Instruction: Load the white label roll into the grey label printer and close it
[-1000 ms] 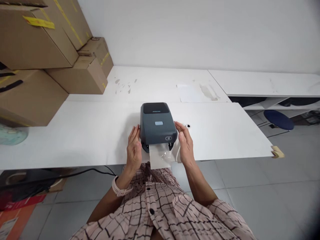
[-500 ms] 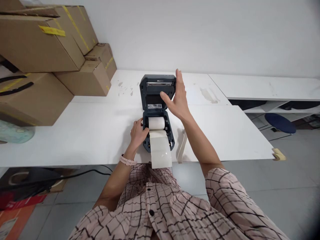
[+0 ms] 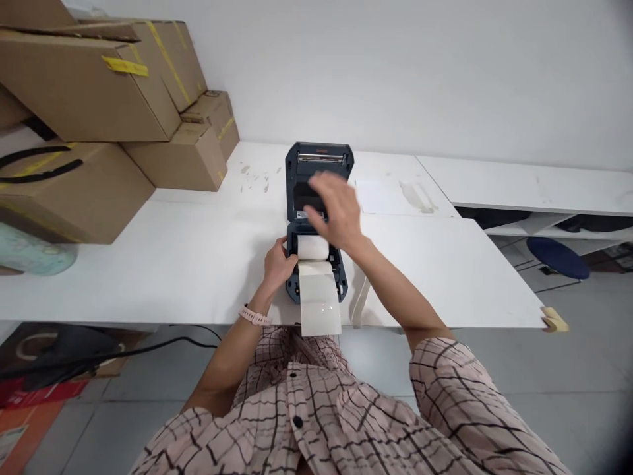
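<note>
Boxes (image 3: 93, 92) fill the upper left; mid-frame, the spread right hand (image 3: 339, 210) partly hides the printer (image 3: 302, 227) the left hand (image 3: 279, 265) grips.

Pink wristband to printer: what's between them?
Head view: the left hand, holding the printer at its left edge; the wristband is on that wrist.

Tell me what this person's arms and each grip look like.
Both arms wear loose, pale pink sleeves crossed by dark grid lines, ending near the elbow. The left grip and right grip are ungloved human hands, the right one blurred. A pale pink band circles the left wrist; none shows on the right.
</note>
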{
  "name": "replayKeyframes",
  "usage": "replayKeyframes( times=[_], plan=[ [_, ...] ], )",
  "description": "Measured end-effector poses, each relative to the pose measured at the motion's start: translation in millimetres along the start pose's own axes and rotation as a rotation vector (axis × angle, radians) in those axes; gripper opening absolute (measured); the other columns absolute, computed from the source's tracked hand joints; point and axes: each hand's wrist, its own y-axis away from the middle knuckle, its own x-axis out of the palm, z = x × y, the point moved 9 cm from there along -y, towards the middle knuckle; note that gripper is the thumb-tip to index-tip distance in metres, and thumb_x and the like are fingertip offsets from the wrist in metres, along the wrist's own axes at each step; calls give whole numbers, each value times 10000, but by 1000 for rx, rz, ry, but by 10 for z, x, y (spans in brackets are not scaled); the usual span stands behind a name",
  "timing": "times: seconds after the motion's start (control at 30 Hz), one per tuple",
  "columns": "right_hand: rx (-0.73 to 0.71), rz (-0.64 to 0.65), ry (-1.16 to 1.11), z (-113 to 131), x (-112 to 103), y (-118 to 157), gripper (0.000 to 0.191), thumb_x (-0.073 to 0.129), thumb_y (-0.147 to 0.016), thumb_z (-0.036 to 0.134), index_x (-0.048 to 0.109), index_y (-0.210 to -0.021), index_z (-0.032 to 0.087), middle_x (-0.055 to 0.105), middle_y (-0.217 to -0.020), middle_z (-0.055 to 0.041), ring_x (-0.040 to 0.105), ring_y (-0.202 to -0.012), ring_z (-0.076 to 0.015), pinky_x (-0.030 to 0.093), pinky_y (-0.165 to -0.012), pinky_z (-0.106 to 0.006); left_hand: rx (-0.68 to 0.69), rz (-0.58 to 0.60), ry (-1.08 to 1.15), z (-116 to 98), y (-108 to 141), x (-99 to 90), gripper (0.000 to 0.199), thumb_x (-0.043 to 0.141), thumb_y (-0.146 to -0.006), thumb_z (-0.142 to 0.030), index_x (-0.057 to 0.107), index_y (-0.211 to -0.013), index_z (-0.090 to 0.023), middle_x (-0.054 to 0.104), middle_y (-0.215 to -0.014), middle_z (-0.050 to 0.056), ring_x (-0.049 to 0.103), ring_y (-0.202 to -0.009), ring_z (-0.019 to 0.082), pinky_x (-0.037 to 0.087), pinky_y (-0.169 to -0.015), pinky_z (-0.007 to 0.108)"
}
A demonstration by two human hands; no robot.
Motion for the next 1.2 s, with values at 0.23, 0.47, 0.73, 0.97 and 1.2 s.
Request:
replayKeyframes(
  times=[0.23, 0.47, 0.73, 0.97, 1.2],
  plan=[
    [262, 693, -80, -258, 1062, 355, 1058, 916, -587, 461, 499, -1536, 253, 736, -1259, -187, 658, -1198, -486, 455, -1037, -614, -12, 1, 62, 38, -7, 26, 626, 595, -761, -175, 586, -1387, -146, 642, -845, 36, 597, -743, 200, 424, -671, 300],
    [110, 686, -433, -148, 629, 266, 1120, 945, -512, 548, 523, -1521, 311, 675, -1417, -85, 689, -1202, -355, 552, -1010, -462, -12, 10, 144, 74, -13, 50, 648, 569, -752, -149, 574, -1399, -132, 589, -798, 16, 550, -705, 188, 398, -671, 304],
    [175, 341, -554, -787, -560, 638, 1063, 893, -716, 497, 345, -1611, 330, 311, -1703, -80, 405, -1501, -351, 387, -1218, -477, -3, 20, 150, 87, 8, 65, 645, 563, -790, -174, 543, -1434, -150, 583, -841, 34, 550, -741, 202, 422, -696, 326],
    [506, 180, -685, -1643, 102, 993, 1143, 912, -622, 450, 362, -1596, 217, 632, -1400, -157, 610, -1270, -326, 493, -1105, -487, -21, 5, 199, 138, -7, 86, 652, 562, -791, -169, 545, -1443, -151, 545, -796, 18, 524, -707, 187, 422, -678, 326],
    [536, 154, -884, -1724, 54, 1507, 1070, 883, -729, 393, 302, -1624, 321, 470, -1621, -125, 440, -1505, -279, 332, -1247, -485, 14, -23, 242, 165, -24, 91, 656, 575, -764, -159, 572, -1420, -142, 530, -758, 4, 510, -675, 171, 430, -675, 316]
  ],
)
